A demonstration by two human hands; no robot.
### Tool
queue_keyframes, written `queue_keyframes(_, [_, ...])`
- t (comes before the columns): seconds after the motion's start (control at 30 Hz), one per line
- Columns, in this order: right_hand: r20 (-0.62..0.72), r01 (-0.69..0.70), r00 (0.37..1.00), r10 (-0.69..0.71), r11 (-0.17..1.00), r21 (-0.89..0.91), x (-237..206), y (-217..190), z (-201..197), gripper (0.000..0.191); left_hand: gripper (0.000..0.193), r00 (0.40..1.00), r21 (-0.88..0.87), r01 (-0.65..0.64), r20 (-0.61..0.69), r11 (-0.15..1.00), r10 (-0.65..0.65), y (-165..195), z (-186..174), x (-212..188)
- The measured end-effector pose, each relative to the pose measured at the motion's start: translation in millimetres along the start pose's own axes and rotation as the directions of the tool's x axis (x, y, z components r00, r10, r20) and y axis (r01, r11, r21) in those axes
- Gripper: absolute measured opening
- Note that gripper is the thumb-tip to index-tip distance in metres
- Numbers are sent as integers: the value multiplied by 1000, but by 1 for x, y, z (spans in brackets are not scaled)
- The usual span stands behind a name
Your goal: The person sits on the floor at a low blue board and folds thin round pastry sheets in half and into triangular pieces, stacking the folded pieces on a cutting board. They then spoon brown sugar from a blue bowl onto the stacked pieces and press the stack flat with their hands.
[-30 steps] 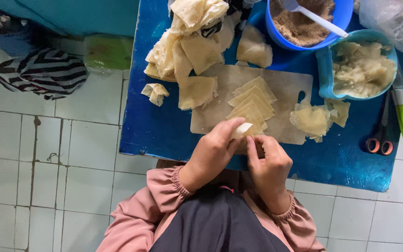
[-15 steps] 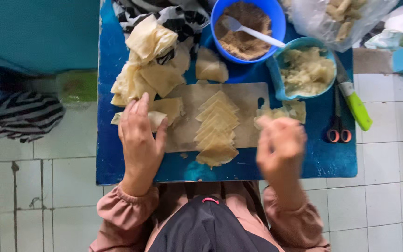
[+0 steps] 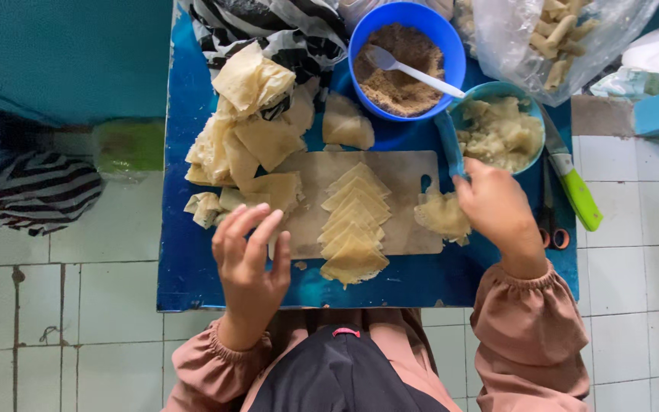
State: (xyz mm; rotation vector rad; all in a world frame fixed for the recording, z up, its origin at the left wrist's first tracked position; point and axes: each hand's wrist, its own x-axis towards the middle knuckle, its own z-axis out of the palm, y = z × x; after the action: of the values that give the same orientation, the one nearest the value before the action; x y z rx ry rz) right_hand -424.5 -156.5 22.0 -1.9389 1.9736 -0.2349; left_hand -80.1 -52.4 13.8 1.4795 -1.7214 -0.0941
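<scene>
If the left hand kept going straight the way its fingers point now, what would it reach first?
The left hand, fingers spread and pointing away from the body, would most likely meet the loose wrapper sheets at the left edge of the cutting board first. Its height above them is unclear.

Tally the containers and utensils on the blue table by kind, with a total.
Round blue plastic bowl of brown crumbs: 1
Teal plastic bowl of pale filling: 1
White plastic spoon: 1
Green-handled knife: 1
Pale rectangular cutting board: 1
Blue-handled utensil at the right hand: 1
Total: 6
</scene>
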Motion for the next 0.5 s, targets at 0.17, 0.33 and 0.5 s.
queue_keyframes(0.17, [-79, -18, 997, 16, 1000, -23, -7, -9, -3, 24, 38, 992, -22, -1, 124, 1000, 3, 0, 7, -3])
queue_keyframes(0.33, [-133, -154, 982, 133, 975, -162, -19, -18, 5, 31, 42, 982, 10, -10, 189, 1000, 8, -3, 9, -2])
queue_keyframes(0.5, [-72, -90, 994, 80, 984, -152, -8, 2, 7, 30, 44, 972, 65, 5, 232, 998, -20, -3, 12, -3])
